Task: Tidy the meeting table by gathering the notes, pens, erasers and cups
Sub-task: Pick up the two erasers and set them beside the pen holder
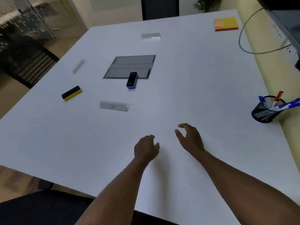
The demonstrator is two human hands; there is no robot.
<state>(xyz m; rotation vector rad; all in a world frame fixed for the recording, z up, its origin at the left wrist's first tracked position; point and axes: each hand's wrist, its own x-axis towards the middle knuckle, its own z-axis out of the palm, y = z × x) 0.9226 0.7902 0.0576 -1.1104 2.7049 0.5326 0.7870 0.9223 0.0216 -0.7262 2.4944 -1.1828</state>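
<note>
Both my hands hover over the near middle of the white table [203, 95], holding nothing. My left hand [146, 148] has loosely curled fingers; my right hand [190, 137] is relaxed with thumb and fingers apart. A yellow-and-black eraser [71, 93] lies at the left. A blue-and-black eraser [132, 80] rests on the edge of the grey cable hatch [131, 66]. A black mesh pen cup [266, 111] with blue and red pens stands at the right edge. A yellow and red stack of sticky notes [226, 24] sits at the far right corner.
Three clear plastic name holders lie on the table: near one [114, 106], left one [78, 66], far one [151, 36]. A grey cable [246, 47] loops over the right edge. A dark chair [29, 62] stands at the left, another chair seat [40, 208] below me.
</note>
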